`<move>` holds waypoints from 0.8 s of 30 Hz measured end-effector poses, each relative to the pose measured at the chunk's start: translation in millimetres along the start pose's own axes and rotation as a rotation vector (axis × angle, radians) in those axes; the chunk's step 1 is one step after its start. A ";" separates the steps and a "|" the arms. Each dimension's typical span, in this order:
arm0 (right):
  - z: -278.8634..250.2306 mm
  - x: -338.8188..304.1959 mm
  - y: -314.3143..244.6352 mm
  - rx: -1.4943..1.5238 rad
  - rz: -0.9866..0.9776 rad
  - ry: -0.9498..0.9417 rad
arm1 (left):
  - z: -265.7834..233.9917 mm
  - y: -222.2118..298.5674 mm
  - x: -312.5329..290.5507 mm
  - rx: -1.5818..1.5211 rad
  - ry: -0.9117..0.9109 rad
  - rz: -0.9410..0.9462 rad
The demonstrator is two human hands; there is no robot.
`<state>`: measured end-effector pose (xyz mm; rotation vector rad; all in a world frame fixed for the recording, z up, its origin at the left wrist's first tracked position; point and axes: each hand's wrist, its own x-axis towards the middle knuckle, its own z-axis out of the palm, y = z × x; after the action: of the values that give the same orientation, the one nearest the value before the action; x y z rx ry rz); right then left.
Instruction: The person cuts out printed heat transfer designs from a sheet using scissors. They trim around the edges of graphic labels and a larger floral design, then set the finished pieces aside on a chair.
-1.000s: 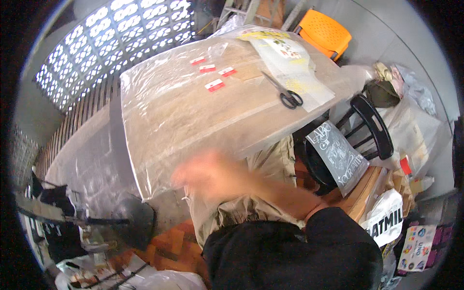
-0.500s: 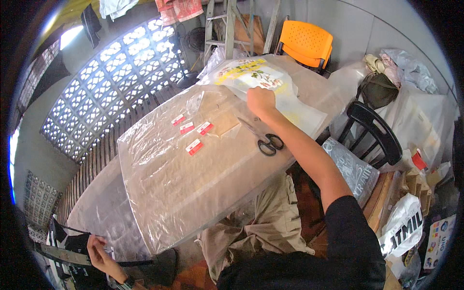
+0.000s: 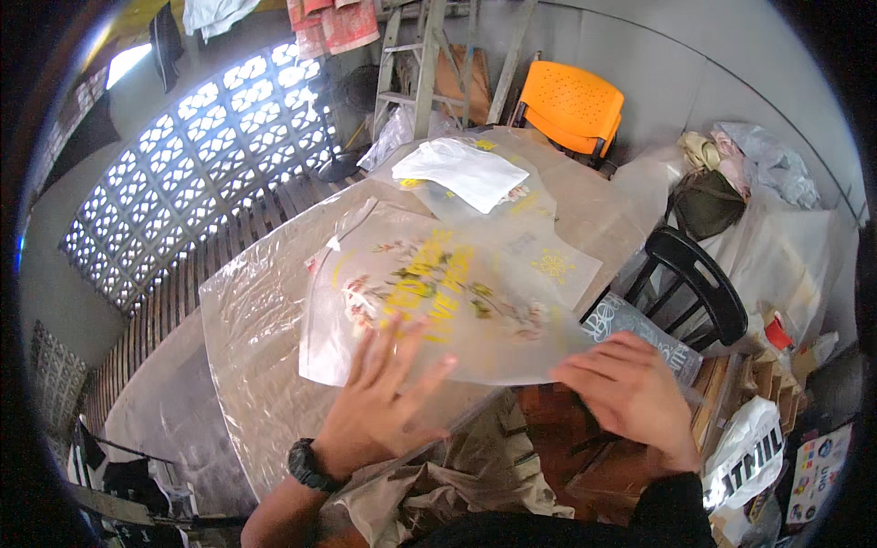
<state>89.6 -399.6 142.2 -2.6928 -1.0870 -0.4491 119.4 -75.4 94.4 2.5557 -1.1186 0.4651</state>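
A translucent printed film sheet (image 3: pixel 411 283) with yellow lettering and flowers lies across the near part of the table in front of me. My left hand (image 3: pixel 379 397) rests on its near edge, fingers spread. At the sheet's near right corner, my right hand (image 3: pixel 630 388) is closed with fingers and thumb pinched on the film; motion blurs it slightly. Beyond the sheet, a plain white sheet (image 3: pixel 461 173) lies on top of another printed film (image 3: pixel 539 196). The scissors and the red-and-white labels are hidden beneath the near sheet.
Clear plastic covers the table (image 3: pixel 251 315). An orange chair (image 3: pixel 574 105) stands behind it and a black chair (image 3: pixel 694 283) at the right. A stepladder (image 3: pixel 427 73) stands at the back. Bags and boxes (image 3: pixel 749 447) crowd the right side.
A printed film has come toward me over the scissors and labels. My right hand has drawn back from the far side; my left hand has moved from the far left onto the film.
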 end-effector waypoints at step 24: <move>205.9 284.5 379.6 0.890 1.338 -0.015 | 44.5 -31.2 -35.7 -0.317 0.058 -0.047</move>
<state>591.9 -425.4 22.4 -1.9499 0.5494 0.2591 127.3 -50.3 35.0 2.2727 -1.0194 0.3185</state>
